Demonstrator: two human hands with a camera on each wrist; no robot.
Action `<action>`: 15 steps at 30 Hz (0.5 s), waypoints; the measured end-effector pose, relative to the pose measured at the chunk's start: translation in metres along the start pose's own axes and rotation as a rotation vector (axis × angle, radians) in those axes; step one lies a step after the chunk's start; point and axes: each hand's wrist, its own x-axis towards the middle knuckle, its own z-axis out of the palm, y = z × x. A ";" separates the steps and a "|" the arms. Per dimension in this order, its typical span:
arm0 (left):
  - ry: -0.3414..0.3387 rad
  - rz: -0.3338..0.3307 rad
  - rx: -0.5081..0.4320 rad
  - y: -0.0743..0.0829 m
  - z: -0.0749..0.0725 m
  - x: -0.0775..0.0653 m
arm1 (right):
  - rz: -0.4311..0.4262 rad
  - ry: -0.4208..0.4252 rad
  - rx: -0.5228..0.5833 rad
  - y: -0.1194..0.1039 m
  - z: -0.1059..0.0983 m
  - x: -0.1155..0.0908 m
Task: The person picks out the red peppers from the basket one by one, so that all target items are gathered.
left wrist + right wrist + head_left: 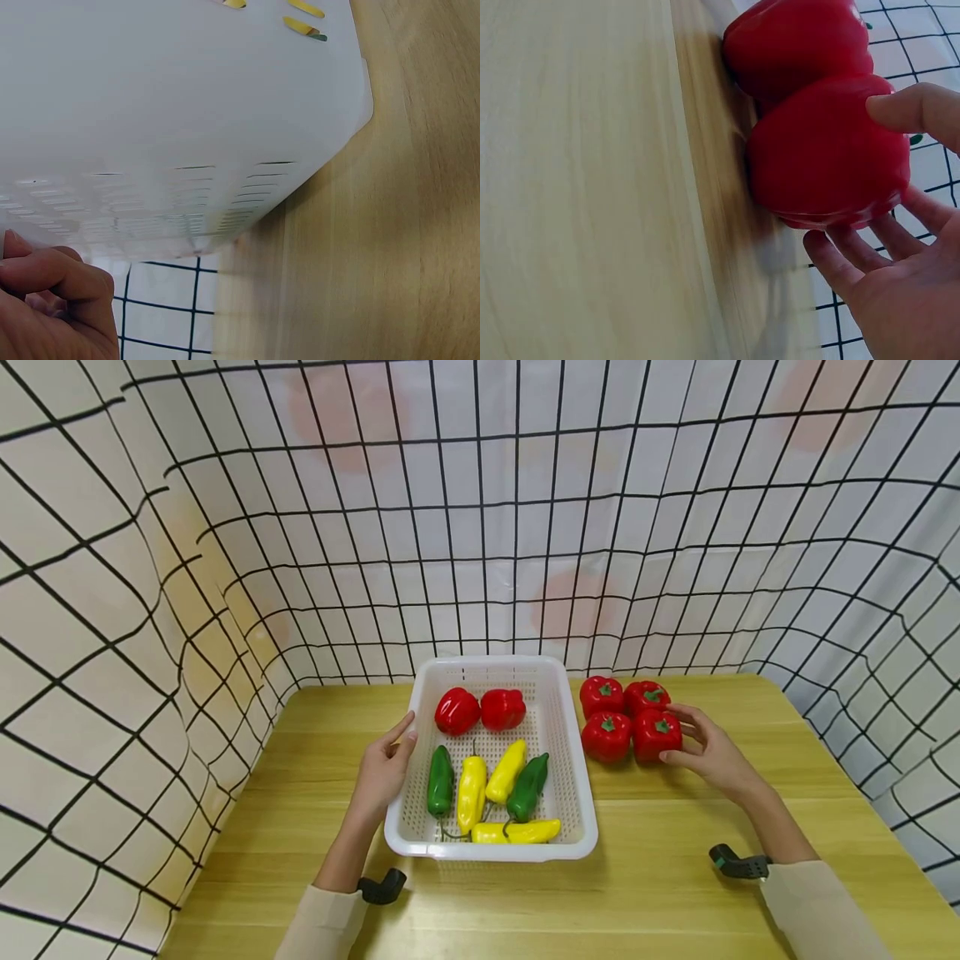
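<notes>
A white plastic basket (576,760) stands in the middle of the table, and my left hand (386,768) grips its left rim with thumb and fingers. In the left wrist view, curled fingers (56,277) are at the basket's edge. On the right, several red bell peppers sit in a tight group. My right hand (708,752) reaches around the front right bell pepper (654,739), its fingers spread and fairly straight. The right wrist view has the thumb against that bell pepper (825,150) and the other fingertips near its opposite side.
Inside the basket lie two red bell peppers (457,711), two green peppers (440,781) and three long yellow peppers (471,795). The wooden table (637,893) is bounded by a white cloth wall with a black grid (480,527) behind and at both sides.
</notes>
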 end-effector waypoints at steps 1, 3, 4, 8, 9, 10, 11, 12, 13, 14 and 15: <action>0.001 0.001 0.002 0.000 0.000 0.000 | -0.008 0.001 -0.006 -0.001 -0.001 0.000; 0.001 0.000 0.003 0.001 0.000 0.000 | -0.026 0.011 -0.016 -0.003 -0.002 -0.001; 0.000 0.000 0.004 0.001 0.000 0.000 | -0.034 0.019 -0.020 -0.004 -0.003 -0.001; -0.003 -0.006 0.001 0.000 -0.001 0.000 | -0.088 0.073 -0.049 -0.013 -0.005 -0.001; -0.003 -0.006 0.002 0.000 -0.001 0.000 | -0.103 0.089 -0.061 -0.016 -0.006 0.000; -0.001 -0.007 0.003 0.000 -0.001 0.000 | -0.116 0.105 -0.075 -0.019 -0.007 0.001; 0.002 -0.007 0.004 0.000 0.000 0.000 | -0.132 0.120 -0.092 -0.023 -0.007 0.002; 0.002 -0.007 0.003 -0.001 0.000 0.000 | -0.147 0.132 -0.101 -0.027 -0.007 0.004; 0.003 -0.007 0.003 0.000 0.000 0.000 | -0.155 0.143 -0.114 -0.031 -0.007 0.006; 0.003 -0.007 0.003 0.000 0.000 0.000 | -0.161 0.150 -0.127 -0.036 -0.007 0.008; 0.004 -0.008 0.002 0.000 0.000 0.000 | -0.165 0.154 -0.134 -0.041 -0.006 0.010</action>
